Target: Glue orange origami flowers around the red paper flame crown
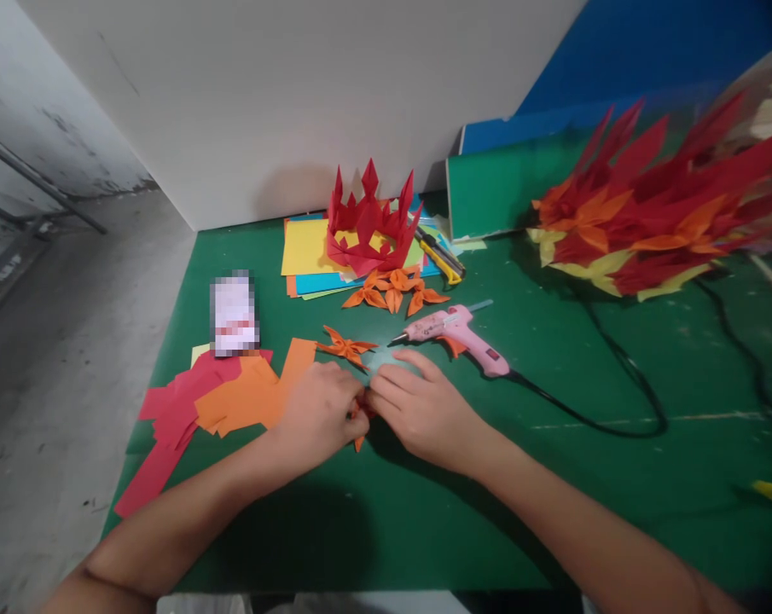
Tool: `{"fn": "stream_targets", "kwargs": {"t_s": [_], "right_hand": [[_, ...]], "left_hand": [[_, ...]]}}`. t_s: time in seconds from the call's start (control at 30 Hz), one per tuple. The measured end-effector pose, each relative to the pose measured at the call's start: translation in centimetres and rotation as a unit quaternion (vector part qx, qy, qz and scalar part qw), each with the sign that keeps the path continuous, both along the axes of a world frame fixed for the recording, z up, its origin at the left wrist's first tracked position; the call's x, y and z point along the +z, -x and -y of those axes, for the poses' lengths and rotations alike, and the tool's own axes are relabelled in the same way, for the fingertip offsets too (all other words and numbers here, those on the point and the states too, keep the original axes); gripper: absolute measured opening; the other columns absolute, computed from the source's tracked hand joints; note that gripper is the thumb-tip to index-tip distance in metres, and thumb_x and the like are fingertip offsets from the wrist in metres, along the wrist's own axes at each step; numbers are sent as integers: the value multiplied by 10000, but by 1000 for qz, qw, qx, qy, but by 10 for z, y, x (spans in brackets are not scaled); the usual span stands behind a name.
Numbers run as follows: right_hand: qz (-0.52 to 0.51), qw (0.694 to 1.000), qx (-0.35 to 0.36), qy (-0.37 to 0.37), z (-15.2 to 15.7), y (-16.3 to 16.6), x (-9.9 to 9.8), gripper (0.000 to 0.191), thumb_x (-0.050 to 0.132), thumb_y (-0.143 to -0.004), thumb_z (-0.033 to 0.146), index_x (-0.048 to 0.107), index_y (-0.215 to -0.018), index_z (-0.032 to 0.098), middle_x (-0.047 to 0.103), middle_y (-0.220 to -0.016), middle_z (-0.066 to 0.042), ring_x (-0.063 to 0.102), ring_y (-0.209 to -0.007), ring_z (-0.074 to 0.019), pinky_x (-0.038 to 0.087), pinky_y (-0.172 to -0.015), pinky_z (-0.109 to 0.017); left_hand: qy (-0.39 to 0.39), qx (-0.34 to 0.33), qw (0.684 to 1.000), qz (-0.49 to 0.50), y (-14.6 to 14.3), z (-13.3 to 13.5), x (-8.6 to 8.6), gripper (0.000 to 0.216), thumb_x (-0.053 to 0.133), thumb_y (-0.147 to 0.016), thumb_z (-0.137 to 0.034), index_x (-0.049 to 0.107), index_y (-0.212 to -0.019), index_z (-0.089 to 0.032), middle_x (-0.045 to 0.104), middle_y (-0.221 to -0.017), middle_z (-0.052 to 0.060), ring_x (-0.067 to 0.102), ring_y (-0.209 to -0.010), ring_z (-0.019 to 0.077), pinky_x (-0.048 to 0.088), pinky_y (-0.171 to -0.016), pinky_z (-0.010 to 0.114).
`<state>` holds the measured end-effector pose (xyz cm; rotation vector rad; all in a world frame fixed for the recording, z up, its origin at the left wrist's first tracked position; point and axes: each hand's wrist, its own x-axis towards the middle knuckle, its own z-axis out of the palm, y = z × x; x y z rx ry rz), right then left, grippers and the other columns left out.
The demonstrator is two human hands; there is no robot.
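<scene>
My left hand (327,405) and my right hand (417,405) meet low over the green table, fingers closed on one orange paper flower (358,443). Most of that flower is hidden by my fingers; a petal tip shows below. Just beyond my left hand lies another folded orange paper flower (347,345). A pink hot glue gun (446,328) rests beyond my right hand, its nozzle pointing left. Several more orange flowers (395,292) sit together in front of a red folded-paper crown (371,230).
Red paper strips (184,401) and orange paper strips (248,394) lie left, below a blurred-out phone (234,314). Coloured sheets (304,249) and a yellow-black utility knife (440,256) are around the crown. A black cord (583,418) runs right, near a large red paper piece (647,205).
</scene>
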<state>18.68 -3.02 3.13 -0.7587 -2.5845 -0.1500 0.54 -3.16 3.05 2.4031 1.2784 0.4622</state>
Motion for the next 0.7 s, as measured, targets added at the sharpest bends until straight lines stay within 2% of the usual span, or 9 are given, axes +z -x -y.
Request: {"fn": "stream_targets", "kwargs": {"t_s": [0.07,0.13,0.23,0.3,0.33,0.43,0.5,0.7], "right_hand": [[-70,996,-17,61,-1,-4,5,154,445,-904,191,584,-838,192,621,-813,-28,525,-828,-171,345,-961,-417],[-164,978,-44,119,-3,-9,8,121,525,-883,300,557,-944,201,634,-930,-51,551,-894,-194,390,-911,-421],[-262,943,-67,192,-5,-15,8,298,604,-841,394,503,-1057,217,616,-979,-69,576,-903,-203,472,-799,-373],[-285,923,-59,251,-5,-14,5,359,644,-812,413,486,-1076,227,604,-977,-63,582,-862,-186,501,-745,-340],[-291,915,-53,275,-5,-13,4,370,656,-804,411,486,-1080,230,599,-976,-60,579,-841,-177,509,-728,-330],[-310,907,-40,283,-5,-7,1,301,645,-820,364,522,-1063,237,591,-982,-57,567,-848,-170,513,-720,-319],[-315,908,-40,274,-5,-4,1,241,617,-843,330,551,-1057,240,589,-994,-61,567,-886,-176,513,-725,-317],[-317,905,-49,280,-3,3,-3,227,582,-867,313,581,-1084,248,614,-1034,-68,597,-960,-191,526,-789,-347]], "left_hand": [[56,33,994,89,-1,-1,-1,137,602,-653,-105,509,-583,-177,522,-560,-15,469,-575,133,364,-578,264],[124,71,964,226,-4,-3,-3,81,609,-713,-160,552,-659,-176,557,-618,-16,486,-581,114,391,-578,244],[210,121,869,431,-8,-4,-9,130,636,-775,-303,589,-776,-181,613,-733,3,545,-636,111,455,-622,248],[239,142,816,506,-11,-4,-12,232,685,-749,-391,593,-804,-185,632,-780,10,585,-698,126,490,-680,269],[247,145,802,523,-11,-4,-13,262,701,-736,-415,595,-811,-187,636,-788,10,596,-716,131,499,-698,274],[250,138,805,521,-12,-3,-16,241,680,-765,-407,602,-821,-185,631,-771,6,600,-700,123,508,-684,264],[229,128,822,506,-11,-3,-17,183,652,-791,-357,600,-819,-184,628,-767,8,604,-698,120,510,-679,255],[158,96,872,453,-8,-2,-20,36,589,-784,-201,567,-807,-186,617,-772,7,620,-728,125,525,-687,255]]}}
